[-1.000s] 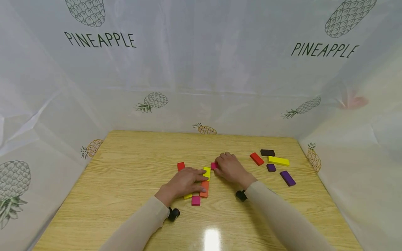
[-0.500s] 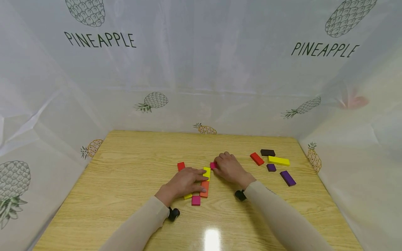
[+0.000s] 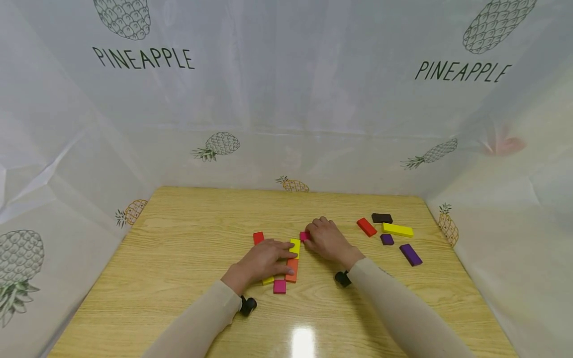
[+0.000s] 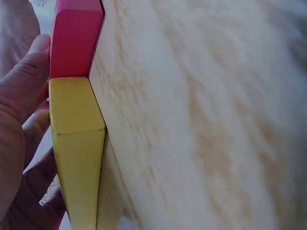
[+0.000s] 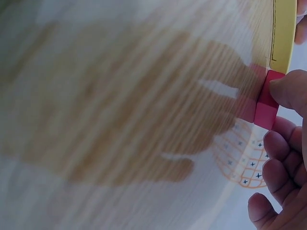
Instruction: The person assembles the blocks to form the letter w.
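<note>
In the head view my left hand [image 3: 261, 259] lies over a group of blocks, fingers spread. Its fingertips rest on a yellow block [image 3: 294, 243] and an orange block [image 3: 292, 278] set end to end. A red block [image 3: 258, 237], another yellow block [image 3: 267, 281] and a square pink block [image 3: 279, 287] show around it, partly covered. My right hand [image 3: 330, 240] pinches a small pink block [image 3: 304, 236] at the far right corner of the upright yellow one. In the right wrist view, the thumb presses that pink block [image 5: 265, 106] beside the yellow block's end [image 5: 283, 40].
Toward the right of the wooden table [image 3: 201, 214] lie a red block [image 3: 366, 227], a black block [image 3: 382, 218], a long yellow block [image 3: 397, 229], a small dark purple block [image 3: 387, 239] and a longer purple block [image 3: 411, 254]. A pineapple-print curtain [image 3: 286, 99] surrounds the table.
Over the past second the right hand has slid its pink block slightly left, closer to the yellow block. The left hand stays in place.
</note>
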Demonstrator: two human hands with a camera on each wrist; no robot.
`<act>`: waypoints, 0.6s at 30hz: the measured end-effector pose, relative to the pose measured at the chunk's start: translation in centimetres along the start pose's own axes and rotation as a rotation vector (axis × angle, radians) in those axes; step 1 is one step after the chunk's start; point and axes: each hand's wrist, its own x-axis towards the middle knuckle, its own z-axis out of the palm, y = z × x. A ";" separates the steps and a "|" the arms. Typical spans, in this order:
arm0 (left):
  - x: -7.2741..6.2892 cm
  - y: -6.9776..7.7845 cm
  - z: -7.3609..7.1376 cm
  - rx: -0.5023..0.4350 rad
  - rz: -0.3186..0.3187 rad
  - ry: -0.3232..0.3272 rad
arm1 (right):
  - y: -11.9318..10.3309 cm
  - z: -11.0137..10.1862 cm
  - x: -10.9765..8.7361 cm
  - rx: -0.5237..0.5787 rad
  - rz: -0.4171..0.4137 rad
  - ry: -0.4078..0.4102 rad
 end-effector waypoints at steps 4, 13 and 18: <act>0.0 -0.1 0.0 0.002 0.004 0.002 | 0.0 0.0 0.0 0.001 0.000 0.000; 0.0 0.1 0.0 -0.004 -0.014 -0.010 | 0.1 0.2 0.0 -0.002 -0.009 0.006; 0.0 0.2 0.1 0.005 -0.008 -0.004 | 0.2 0.3 0.1 -0.008 -0.020 0.009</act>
